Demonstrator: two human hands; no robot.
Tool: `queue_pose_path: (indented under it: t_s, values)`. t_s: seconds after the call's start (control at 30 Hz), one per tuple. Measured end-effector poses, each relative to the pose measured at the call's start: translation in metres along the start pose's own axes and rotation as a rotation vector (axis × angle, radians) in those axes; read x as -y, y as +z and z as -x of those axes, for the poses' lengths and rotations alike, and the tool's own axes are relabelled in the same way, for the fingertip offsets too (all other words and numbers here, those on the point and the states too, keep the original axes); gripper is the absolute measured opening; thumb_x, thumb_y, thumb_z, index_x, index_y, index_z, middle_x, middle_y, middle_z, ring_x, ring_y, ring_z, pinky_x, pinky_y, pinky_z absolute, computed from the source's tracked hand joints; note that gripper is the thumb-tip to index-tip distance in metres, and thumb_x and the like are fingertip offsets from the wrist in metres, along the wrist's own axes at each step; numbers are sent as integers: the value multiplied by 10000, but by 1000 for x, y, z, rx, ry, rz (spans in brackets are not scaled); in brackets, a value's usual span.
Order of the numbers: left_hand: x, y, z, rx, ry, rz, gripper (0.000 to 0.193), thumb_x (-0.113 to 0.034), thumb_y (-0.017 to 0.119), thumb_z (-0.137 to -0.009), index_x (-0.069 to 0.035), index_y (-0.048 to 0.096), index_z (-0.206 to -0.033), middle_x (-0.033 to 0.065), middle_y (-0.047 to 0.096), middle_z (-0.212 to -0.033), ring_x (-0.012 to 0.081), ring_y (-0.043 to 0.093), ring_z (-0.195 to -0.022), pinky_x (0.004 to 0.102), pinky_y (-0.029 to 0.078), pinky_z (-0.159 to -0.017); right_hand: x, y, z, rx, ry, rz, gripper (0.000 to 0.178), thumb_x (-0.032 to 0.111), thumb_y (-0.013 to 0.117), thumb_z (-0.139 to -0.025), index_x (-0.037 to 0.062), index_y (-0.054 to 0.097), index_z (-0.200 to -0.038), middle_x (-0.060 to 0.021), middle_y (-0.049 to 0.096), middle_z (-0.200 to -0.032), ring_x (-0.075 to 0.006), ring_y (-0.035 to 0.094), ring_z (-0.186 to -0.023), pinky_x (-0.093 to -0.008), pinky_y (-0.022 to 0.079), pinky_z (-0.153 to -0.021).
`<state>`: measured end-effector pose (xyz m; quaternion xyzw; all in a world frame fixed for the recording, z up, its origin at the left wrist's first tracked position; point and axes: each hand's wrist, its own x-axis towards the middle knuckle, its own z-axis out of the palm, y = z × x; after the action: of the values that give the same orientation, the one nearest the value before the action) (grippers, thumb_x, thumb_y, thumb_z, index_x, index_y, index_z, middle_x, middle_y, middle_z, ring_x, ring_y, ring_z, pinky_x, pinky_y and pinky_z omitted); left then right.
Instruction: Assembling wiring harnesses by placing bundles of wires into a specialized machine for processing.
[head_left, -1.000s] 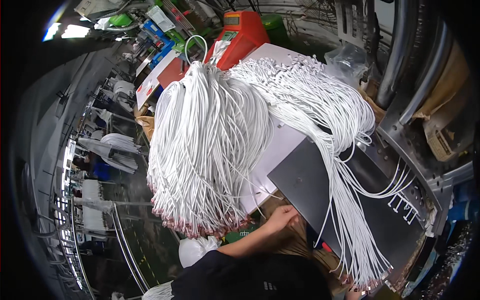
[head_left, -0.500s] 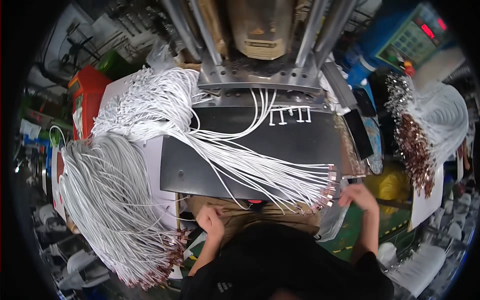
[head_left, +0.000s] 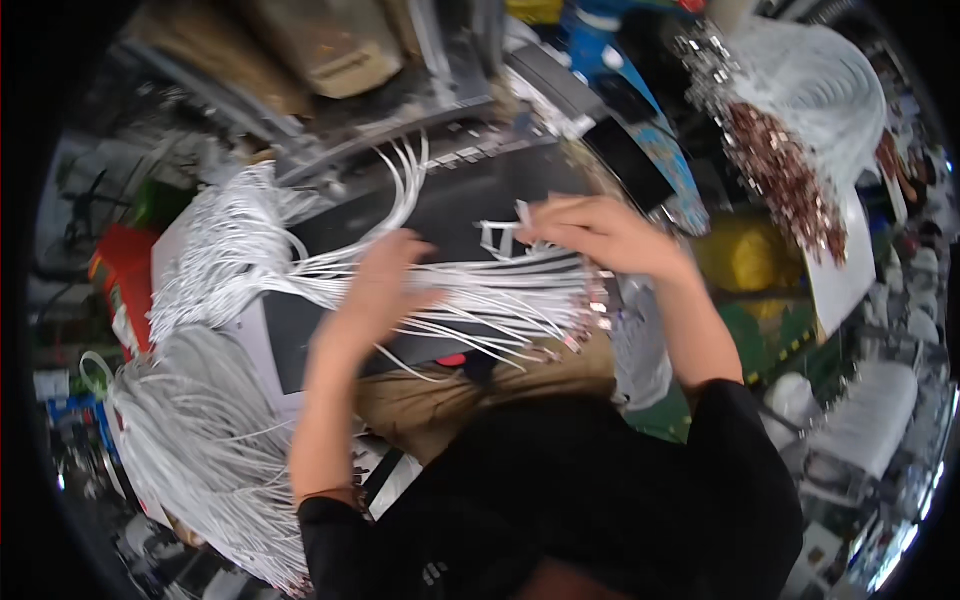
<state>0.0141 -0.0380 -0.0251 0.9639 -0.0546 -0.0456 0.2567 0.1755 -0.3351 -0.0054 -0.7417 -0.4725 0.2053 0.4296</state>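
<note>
A bundle of white cables [head_left: 480,285] with coppery metal ends [head_left: 597,300] lies across the black work surface [head_left: 455,215]. My left hand [head_left: 385,285] is over the bundle's middle, fingers apart and blurred; whether it touches the cables I cannot tell. At the right, above the cable ends, my right hand [head_left: 595,230] has its fingers bent together at a small white plastic frame with crossbars [head_left: 497,240]. The fingertips close on the frame's right end. Several cables [head_left: 405,185] run from the bundle back to the metal press.
A metal press [head_left: 400,120] stands at the back. Piles of white cables [head_left: 225,245] and grey-white cables [head_left: 200,410] fill the left side beside a red box [head_left: 122,280]. A coiled cable bundle [head_left: 815,85] sits at the far right, with a yellow bag [head_left: 745,255] nearer.
The view has swung right. Both hands have risen from the near edge: the left over the cables, the right to the white plastic frame, which has come nearer to the bundle.
</note>
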Motion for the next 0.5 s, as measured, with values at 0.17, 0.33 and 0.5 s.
queue_pose_path:
  t_s: [0.17,0.33,0.5]
  values:
    - [58,-75,26,42,-159,-87,397,-162,775,-777,-46,626,-1126,125,616,-1081,287,589,-1023,363,471,-912,-62,-35,152,133,508,-613,288,191,607,-984,-44,763,-926,-138,743,-937,-183,682,-867,-316,524,-795]
    - [70,-75,1,335,-280,-91,267,-182,737,-833,-15,632,-1014,106,628,-913,253,565,-840,345,451,-756,-229,70,260,375,1037,-341,295,240,607,-928,-4,772,-917,-94,713,-790,-151,682,-772,-305,515,-692]
    - [86,-77,11,25,-332,233,238,-231,703,-904,-15,629,-970,45,612,-811,173,541,-746,316,429,-685,-329,155,315,-707,1144,-43,218,167,609,-946,5,709,-1052,-72,702,-868,-125,650,-761,-279,528,-690]
